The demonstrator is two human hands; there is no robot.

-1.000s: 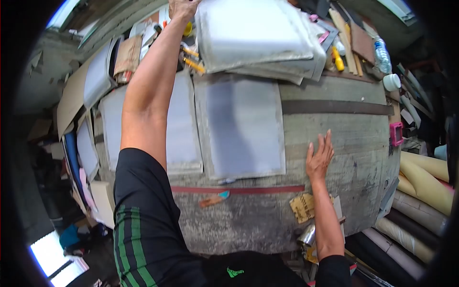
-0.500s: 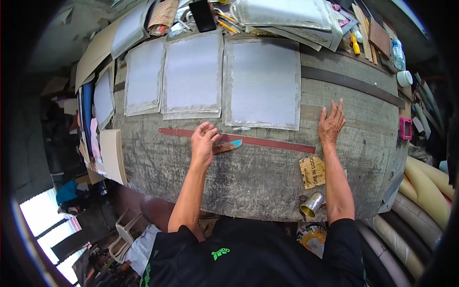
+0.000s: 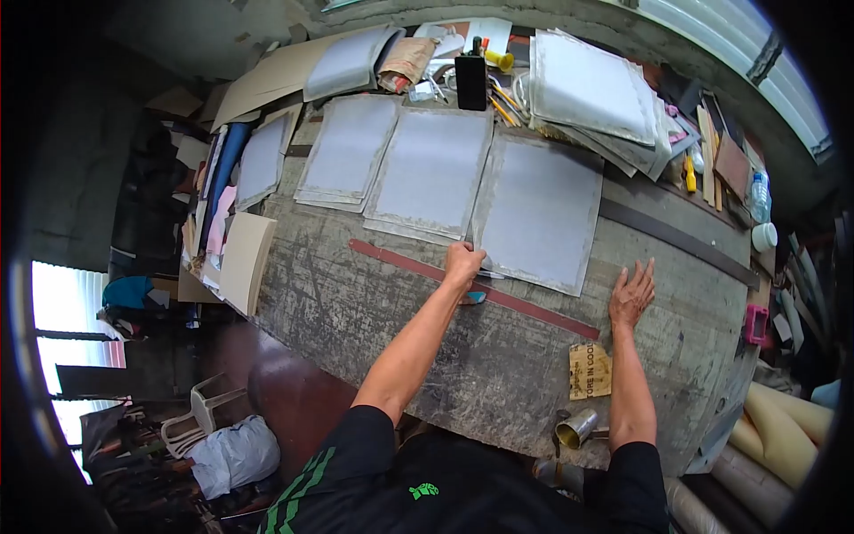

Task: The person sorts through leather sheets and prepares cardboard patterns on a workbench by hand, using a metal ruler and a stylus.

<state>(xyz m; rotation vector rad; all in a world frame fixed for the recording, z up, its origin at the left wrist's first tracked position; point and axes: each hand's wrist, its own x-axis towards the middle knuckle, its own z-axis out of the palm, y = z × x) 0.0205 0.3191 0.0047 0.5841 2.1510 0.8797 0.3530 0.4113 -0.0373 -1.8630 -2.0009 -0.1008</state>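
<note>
My left hand (image 3: 463, 264) is closed at the lower left corner of the right-hand white sheet (image 3: 543, 214), which has a rough grey border. The fingertips are partly hidden, but the corner appears to be pinched in them. Below its wrist lies a knife (image 3: 474, 298) with a blue patch, mostly covered by the forearm. A long dark red strip (image 3: 534, 311) runs across the table under that arm. My right hand (image 3: 632, 295) lies flat on the table with fingers spread, to the right of the sheet and holding nothing.
Two more piles of bordered sheets (image 3: 431, 169) (image 3: 349, 147) lie to the left. A metal cup (image 3: 576, 429) and a printed paper piece (image 3: 590, 372) sit near the front edge. Along the back are a phone (image 3: 471, 83), a sheet stack (image 3: 592, 84) and a dark metal bar (image 3: 680, 240).
My left hand has moved from above the red strip to the sheet's lower corner and closed there. My right hand stays flat on the table. The camera view has turned.
</note>
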